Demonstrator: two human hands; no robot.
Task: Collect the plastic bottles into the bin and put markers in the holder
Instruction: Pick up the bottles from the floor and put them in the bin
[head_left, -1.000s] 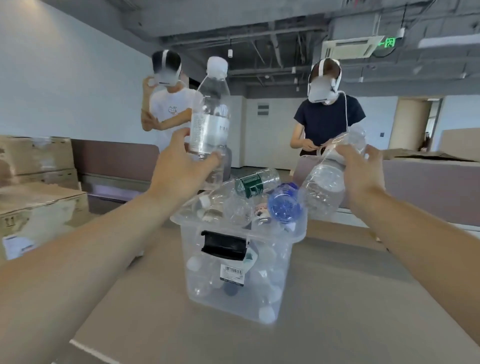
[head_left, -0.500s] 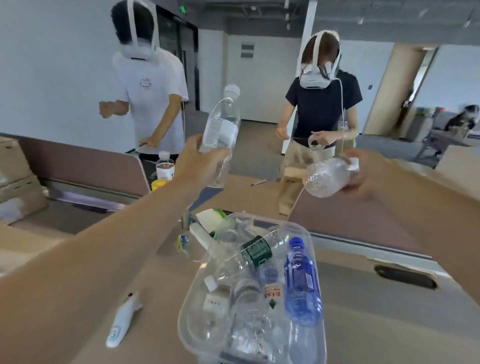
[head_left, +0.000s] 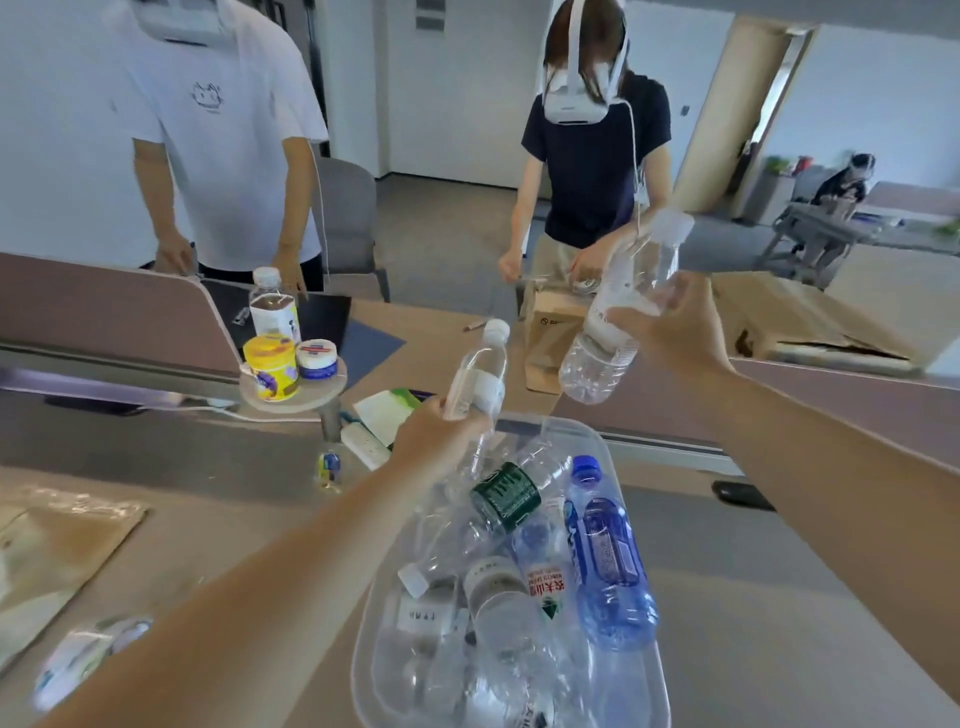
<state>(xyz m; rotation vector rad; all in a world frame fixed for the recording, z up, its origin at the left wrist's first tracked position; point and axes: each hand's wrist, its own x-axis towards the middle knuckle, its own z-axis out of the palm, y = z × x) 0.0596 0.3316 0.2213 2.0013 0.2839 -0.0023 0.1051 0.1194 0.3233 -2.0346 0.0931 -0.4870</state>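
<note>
A clear plastic bin (head_left: 605, 441) stands in front of me, piled with several empty bottles, among them a blue one (head_left: 610, 561) and one with a green label (head_left: 506, 496). My left hand (head_left: 441, 441) grips a clear bottle (head_left: 480, 374) with a white cap, held upright just above the bin's far left rim. My right hand (head_left: 675, 332) holds a second clear bottle (head_left: 618, 322), tilted with its cap up, above and beyond the bin's far right corner. No markers or holder are in view.
Two people with headsets stand across the desk. A small round shelf (head_left: 293, 397) carries a yellow jar and a blue-lidded jar, with a labelled bottle (head_left: 272, 309) behind. A power strip (head_left: 366, 444), cardboard boxes (head_left: 550, 332) and a plastic-wrapped item (head_left: 88, 660) lie around.
My view has tipped further down over the bin. My left hand has lowered its bottle toward the bin's rim. The right hand's bottle has turned from lying sideways to cap-up.
</note>
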